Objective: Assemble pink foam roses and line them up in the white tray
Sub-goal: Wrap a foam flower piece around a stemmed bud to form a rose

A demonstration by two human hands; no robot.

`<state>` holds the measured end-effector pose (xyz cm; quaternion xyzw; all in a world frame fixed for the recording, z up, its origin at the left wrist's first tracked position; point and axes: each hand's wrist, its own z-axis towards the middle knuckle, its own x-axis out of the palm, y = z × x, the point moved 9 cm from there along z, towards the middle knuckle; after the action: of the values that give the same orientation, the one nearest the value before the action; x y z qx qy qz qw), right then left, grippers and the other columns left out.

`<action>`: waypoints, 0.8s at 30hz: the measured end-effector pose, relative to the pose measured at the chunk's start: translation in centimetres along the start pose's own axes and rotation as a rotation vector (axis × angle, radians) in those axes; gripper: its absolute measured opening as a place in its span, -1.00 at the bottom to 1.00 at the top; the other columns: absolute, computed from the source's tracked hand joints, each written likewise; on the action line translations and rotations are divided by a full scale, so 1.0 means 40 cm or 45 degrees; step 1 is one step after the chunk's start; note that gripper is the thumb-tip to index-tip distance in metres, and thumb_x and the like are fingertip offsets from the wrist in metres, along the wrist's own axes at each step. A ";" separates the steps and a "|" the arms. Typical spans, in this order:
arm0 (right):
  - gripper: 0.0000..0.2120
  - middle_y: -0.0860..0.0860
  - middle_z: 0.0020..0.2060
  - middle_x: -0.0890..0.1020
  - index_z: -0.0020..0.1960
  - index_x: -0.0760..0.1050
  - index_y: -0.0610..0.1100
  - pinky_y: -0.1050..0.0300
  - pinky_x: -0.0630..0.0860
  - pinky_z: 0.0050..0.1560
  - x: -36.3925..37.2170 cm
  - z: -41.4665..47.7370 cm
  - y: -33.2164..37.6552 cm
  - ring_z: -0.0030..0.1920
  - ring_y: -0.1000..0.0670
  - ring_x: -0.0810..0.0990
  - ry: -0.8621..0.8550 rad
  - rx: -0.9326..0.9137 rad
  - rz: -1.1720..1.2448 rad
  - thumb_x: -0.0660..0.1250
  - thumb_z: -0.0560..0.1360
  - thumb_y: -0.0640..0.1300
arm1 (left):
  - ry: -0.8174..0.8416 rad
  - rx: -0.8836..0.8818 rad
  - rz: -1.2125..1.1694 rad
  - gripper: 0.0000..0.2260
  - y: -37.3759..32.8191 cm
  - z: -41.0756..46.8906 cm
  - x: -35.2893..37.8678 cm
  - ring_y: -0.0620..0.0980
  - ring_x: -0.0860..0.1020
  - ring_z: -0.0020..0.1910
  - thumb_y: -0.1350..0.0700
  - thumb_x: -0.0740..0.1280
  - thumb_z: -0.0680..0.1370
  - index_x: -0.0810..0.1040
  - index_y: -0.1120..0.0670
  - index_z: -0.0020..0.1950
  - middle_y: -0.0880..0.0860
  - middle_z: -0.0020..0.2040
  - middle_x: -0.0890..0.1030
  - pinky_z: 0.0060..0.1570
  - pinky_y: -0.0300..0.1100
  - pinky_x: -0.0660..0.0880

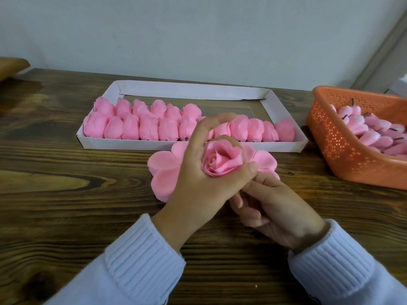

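Pale grey wall (198, 29) at back; dark wood-grain table (66, 216) fills the rest of the view.

One white tray (189, 90), long side facing the person, set near the wall. Roses inside lie in two rows. Back row (158, 107): 6 counted, all in the left half. Front row (148, 128): 10 visible along the near wall, with a stretch behind the raised fingers hidden, so the total is not certain. The right back part of the tray floor is bare.

One orange perforated basket (343, 150) sits just right of the tray, cut by the frame edge, with a narrow gap between their corners. It holds a heap of pink-white buds (372, 136) with dark stems; too piled to count.

One stack of flat pink petal pieces (164, 170) lies on the table just in front of the tray's near wall, partly under the hands. Number of layers not readable.

Two hands, in pale ribbed sleeves (136, 256), touching each other. Left hand (193, 172) has fingers and thumb wrapped round one opened rose (220, 161), held above the petal stack. Right hand (277, 212) sits just below it, fingers curled; whether it holds anything cannot be told.

One brown object (11, 66) at the far left edge. Open wood left of the tray and along the near edge.
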<state>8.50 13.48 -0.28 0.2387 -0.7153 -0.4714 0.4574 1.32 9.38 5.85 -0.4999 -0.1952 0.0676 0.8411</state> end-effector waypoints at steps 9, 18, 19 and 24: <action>-0.54 -0.06 -0.36 0.60 0.06 0.45 -0.21 0.37 0.34 -0.59 0.036 -0.002 -0.016 -0.39 0.07 0.59 0.243 0.153 0.247 0.55 0.31 -0.03 | 0.157 -0.007 0.141 -0.52 0.006 -0.004 0.036 0.10 0.57 -0.26 0.37 0.36 0.40 0.41 0.03 0.24 -0.08 -0.26 0.56 -0.29 -0.05 0.57; -0.55 -0.14 0.24 0.51 0.32 0.47 -0.18 -0.11 0.28 0.35 0.043 0.000 0.015 0.33 -0.18 0.38 0.259 -0.049 0.248 0.41 0.47 -0.09 | 0.194 -0.138 0.228 -0.55 0.033 -0.006 0.039 -0.21 0.62 0.00 0.28 0.54 0.33 0.52 0.03 0.15 -0.07 -0.03 0.65 -0.04 -0.37 0.51; -0.46 -0.15 0.23 0.51 0.32 0.45 -0.21 -0.12 0.27 0.35 0.044 -0.002 0.018 0.31 -0.17 0.39 0.273 -0.071 0.231 0.49 0.41 -0.08 | 0.199 -0.120 0.241 -0.64 0.028 -0.005 0.039 -0.20 0.62 0.00 0.24 0.53 0.34 0.57 0.02 0.07 -0.09 -0.05 0.66 -0.04 -0.37 0.51; -0.41 -0.18 0.29 0.44 0.42 0.31 -0.21 -0.26 0.19 0.38 0.043 -0.005 0.016 0.34 -0.21 0.36 0.294 -0.073 0.200 0.40 0.45 -0.13 | 0.194 -0.058 0.157 -0.87 0.011 -0.001 0.034 -0.20 0.61 0.00 0.26 0.48 0.38 0.62 0.12 -0.12 -0.11 -0.08 0.65 -0.01 -0.35 0.50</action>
<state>7.92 12.35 1.07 0.2214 -0.6607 -0.4238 0.5787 2.61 9.98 5.79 -0.5336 -0.1009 0.0765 0.8362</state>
